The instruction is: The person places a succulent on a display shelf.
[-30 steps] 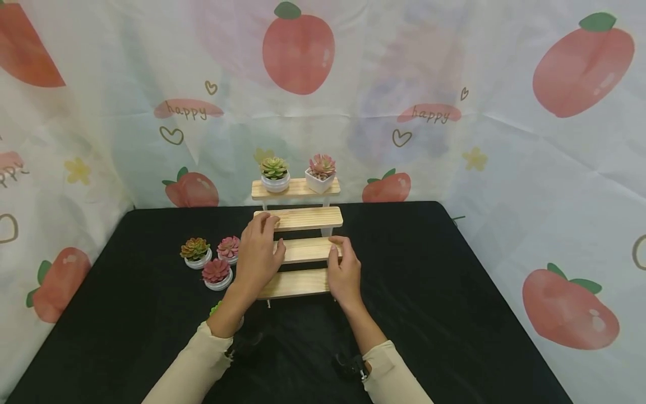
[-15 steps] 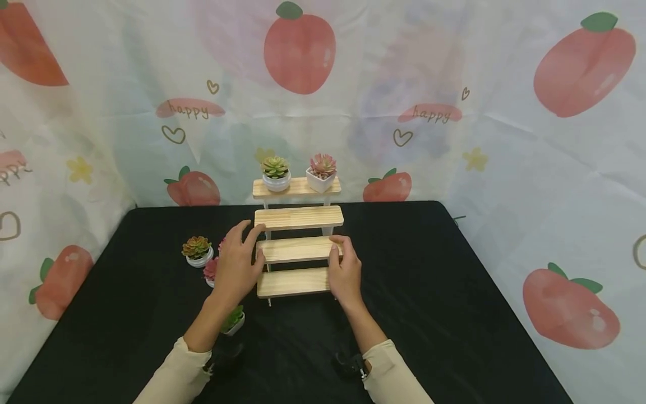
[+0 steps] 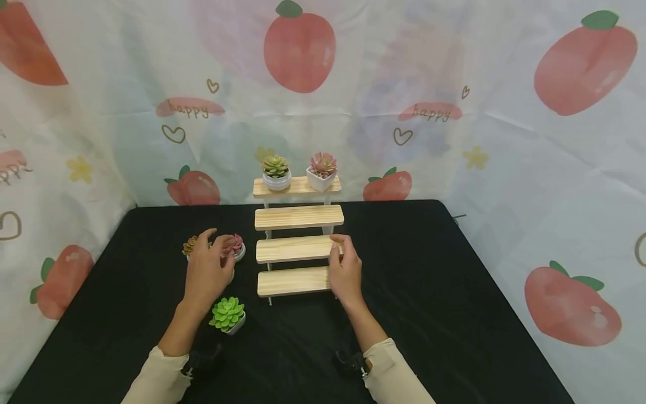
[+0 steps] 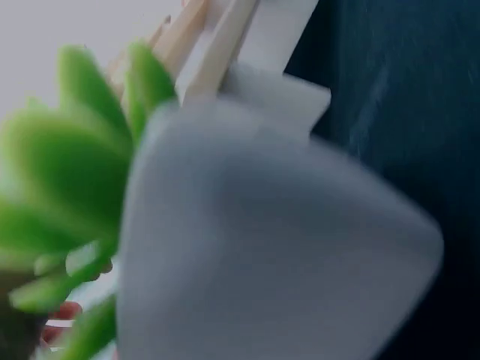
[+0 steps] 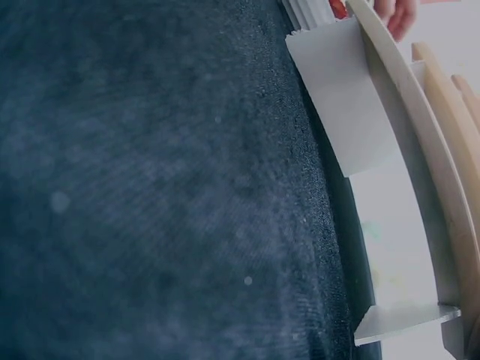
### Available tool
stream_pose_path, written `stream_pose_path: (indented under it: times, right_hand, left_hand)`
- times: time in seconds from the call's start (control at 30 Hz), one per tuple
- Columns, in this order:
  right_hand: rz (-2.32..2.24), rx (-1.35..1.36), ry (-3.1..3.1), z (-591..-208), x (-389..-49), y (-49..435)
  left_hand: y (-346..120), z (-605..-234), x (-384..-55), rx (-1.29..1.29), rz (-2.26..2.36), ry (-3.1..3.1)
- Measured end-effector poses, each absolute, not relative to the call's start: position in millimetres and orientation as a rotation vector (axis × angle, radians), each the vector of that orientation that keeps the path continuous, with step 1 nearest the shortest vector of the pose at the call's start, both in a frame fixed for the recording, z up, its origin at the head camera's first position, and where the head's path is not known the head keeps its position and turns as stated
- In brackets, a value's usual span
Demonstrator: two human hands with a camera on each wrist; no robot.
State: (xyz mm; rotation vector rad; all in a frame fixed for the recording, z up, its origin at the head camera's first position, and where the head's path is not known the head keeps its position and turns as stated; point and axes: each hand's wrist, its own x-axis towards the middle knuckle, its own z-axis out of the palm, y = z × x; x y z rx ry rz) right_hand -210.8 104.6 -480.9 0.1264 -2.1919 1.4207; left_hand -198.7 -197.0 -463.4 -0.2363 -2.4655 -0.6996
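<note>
My left hand [image 3: 207, 272] is over the small potted succulents left of the wooden tiered stand [image 3: 298, 248]. Its fingers are spread and slightly bent, with thumb and fingertips beside a pink succulent [image 3: 233, 245]. An orange-green succulent [image 3: 189, 246] shows partly behind the fingers. Nearer the body sits a bright green succulent [image 3: 227, 313] in a white pot, which fills much of the left wrist view as a blurred pot [image 4: 262, 240]. My right hand [image 3: 346, 272] grips the right end of the stand's second shelf from the bottom, between thumb and fingers.
On the stand's top shelf stand a green succulent [image 3: 276, 172] in a round white pot and a pink one [image 3: 322, 171] in an angular white pot. A black cloth [image 3: 434, 314] covers the table. Behind hangs a fruit-print curtain [image 3: 373, 67].
My left hand has moved left and toward the body, away from the stand's shelves to the succulents on the table, uncovering the bright green one. The right hand has stayed on the stand.
</note>
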Motion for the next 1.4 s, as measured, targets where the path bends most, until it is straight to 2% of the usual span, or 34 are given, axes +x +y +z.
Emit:
stream_pose_path:
  times: [0.97,1.4]
  right_hand:
    - [1.416,0.120,-2.203,-480,-210,106]
    - [1.410,0.104,-2.208,-481,-210,106]
  left_hand:
    - [-242,-491,-192,-0.088,-0.878,-2.474]
    - [-276,-508,-203,-0.095,-1.045,-2.450]
